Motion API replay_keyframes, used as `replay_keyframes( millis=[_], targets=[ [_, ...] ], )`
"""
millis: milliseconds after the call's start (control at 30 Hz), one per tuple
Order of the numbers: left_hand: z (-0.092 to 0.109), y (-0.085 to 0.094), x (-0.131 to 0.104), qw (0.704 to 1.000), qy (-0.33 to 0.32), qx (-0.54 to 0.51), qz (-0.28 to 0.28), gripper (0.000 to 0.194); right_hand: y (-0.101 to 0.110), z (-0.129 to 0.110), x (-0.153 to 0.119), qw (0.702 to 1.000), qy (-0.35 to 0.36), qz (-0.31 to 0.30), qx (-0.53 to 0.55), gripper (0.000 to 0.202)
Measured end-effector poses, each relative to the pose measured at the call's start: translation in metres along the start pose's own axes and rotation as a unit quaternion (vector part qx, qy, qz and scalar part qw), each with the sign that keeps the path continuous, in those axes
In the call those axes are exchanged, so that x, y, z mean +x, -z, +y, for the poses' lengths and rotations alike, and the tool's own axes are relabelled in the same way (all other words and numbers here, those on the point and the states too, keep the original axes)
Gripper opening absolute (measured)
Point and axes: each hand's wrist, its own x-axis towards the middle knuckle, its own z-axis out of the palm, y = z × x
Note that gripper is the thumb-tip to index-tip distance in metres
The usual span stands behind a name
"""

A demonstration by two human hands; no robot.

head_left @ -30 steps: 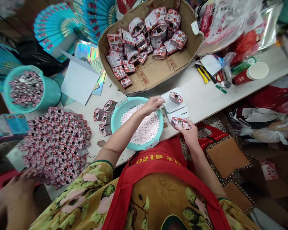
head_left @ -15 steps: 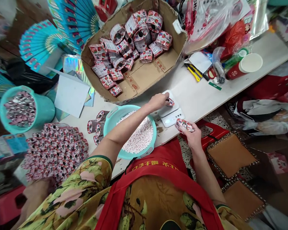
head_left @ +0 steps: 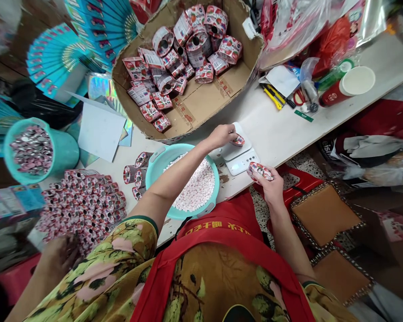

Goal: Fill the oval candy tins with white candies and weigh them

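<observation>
My left hand (head_left: 224, 135) reaches across the turquoise basin to a white scale (head_left: 240, 156), its fingers at a small red-and-white packet (head_left: 237, 140) lying on the scale's plate. Whether those fingers grip the packet is too small to tell. Right of the scale, past the table edge, my right hand (head_left: 272, 183) holds an oval red-and-white roll (head_left: 259, 171) between thumb and fingers. Pale pink candies (head_left: 196, 185) fill much of the basin (head_left: 216, 179). A few upright rolls (head_left: 140, 177) stand at its left side.
A cardboard box (head_left: 201, 118) with several rolls sits behind. Many small rolls (head_left: 83, 205) are stacked left, where another person's hand (head_left: 62, 250) touches them. A turquoise bucket (head_left: 62, 150), blue fans (head_left: 55, 62), cutters (head_left: 273, 98) and a paper cup (head_left: 347, 85) stand around.
The view has shifted slightly. My left hand has drawn back a little from the packet on the scale. The other person's hand has moved against the stacked rolls.
</observation>
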Motion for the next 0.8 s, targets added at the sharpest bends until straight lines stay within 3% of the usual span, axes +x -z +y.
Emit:
replay_keyframes(
  millis=[133, 300, 400, 500, 567, 667, 800],
  targets=[
    [0.011, -0.001, -0.003, 0.998, 0.023, 0.064, -0.011, 0.022, -0.002, -0.002, 0.0, 1.0, 0.003, 0.006, -0.007, 0.062],
    [0.012, -0.002, 0.001, 0.999, 0.021, 0.037, -0.008, 0.025, 0.0, 0.0, 0.003, 1.0, 0.015, 0.007, -0.006, 0.059],
    [0.007, -0.002, 0.002, 0.994, 0.039, -0.1, 0.026, 0.026, 0.001, 0.001, 0.004, 1.0, 0.01, 0.008, -0.003, 0.059],
    [0.006, 0.001, -0.001, 0.946, 0.116, -0.297, 0.049, 0.031, 0.001, -0.001, 0.005, 1.0, 0.012, 0.011, -0.008, 0.059],
    [0.007, 0.005, -0.006, 0.923, 0.147, -0.354, 0.047, 0.028, 0.0, -0.002, 0.005, 1.0, 0.017, 0.014, -0.008, 0.058],
    [0.009, 0.007, -0.012, 0.946, 0.121, -0.299, 0.019, 0.019, -0.002, -0.003, 0.004, 1.0, 0.015, 0.015, 0.0, 0.058],
    [0.01, 0.003, -0.008, 0.995, 0.045, -0.085, 0.019, 0.015, -0.005, -0.001, 0.004, 1.0, 0.015, 0.013, 0.006, 0.059]
  ],
)
